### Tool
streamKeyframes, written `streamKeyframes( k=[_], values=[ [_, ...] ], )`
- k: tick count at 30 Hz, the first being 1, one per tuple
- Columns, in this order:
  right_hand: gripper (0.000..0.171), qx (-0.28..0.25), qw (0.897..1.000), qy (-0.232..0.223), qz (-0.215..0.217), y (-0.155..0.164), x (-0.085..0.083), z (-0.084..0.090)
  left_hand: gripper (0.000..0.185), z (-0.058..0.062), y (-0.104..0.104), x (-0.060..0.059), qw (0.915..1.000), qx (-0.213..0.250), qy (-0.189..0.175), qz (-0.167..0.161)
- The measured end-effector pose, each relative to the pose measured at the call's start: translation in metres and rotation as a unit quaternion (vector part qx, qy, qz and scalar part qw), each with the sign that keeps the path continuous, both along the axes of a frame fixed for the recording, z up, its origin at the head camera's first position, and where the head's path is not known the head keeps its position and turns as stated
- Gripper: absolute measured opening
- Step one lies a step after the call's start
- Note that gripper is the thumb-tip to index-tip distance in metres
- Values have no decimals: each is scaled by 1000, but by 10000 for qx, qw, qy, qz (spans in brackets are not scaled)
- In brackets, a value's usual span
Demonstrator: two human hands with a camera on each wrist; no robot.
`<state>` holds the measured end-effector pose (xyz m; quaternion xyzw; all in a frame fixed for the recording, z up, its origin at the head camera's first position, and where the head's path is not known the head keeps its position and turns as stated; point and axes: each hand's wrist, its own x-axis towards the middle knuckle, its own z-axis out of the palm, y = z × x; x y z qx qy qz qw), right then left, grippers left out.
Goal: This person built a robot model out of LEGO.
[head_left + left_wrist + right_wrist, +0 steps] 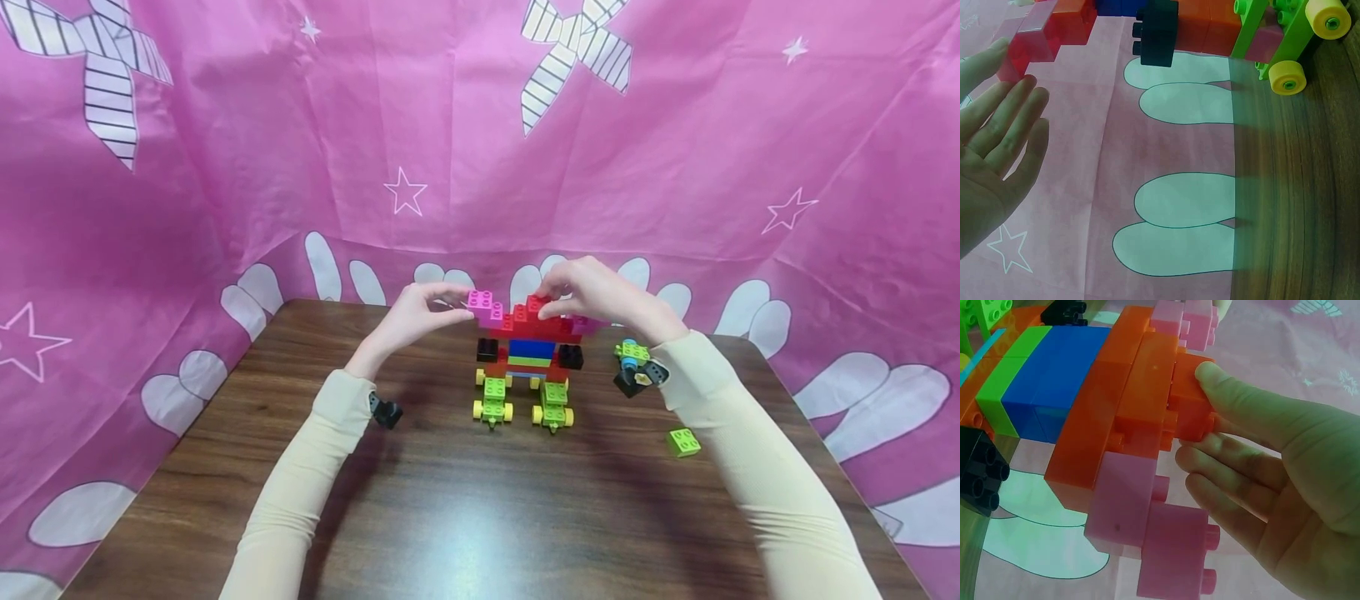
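Placing the top red brick on my block figure

My right hand [592, 292] pinches the red brick [535, 305] atop the block figure [528, 354] on the bench [450, 500]; left hand [416, 317] fingers touch its pink wing [483, 304], relaxed. Next, I think, press firmly.

Head view above; wrist views close on brick model [528, 346].

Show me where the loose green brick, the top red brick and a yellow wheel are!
loose green brick [683, 442], head view, its studded top.
top red brick [1192, 403], right wrist view, its side face.
yellow wheel [1287, 77], left wrist view, its hub.
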<state>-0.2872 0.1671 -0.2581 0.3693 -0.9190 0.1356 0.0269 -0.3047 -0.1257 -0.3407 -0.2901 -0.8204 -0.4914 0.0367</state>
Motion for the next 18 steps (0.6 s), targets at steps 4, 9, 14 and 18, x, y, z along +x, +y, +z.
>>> streamKeyframes(
  k=[4,9,14,18],
  values=[
    [25,42,10000,88,20,-1,1,1,40,1,0,1,10000,16,68,22],
    [23,55,9999,140,13,-2,2,3,39,2,0,1,10000,61,17,22],
    [23,37,9999,126,-24,-1,2,2,39,2,1,1,10000,68,-54,8],
    [25,84,9999,-22,100,-1,1,4,38,0,0,1,10000,40,-80,32]
  ],
)
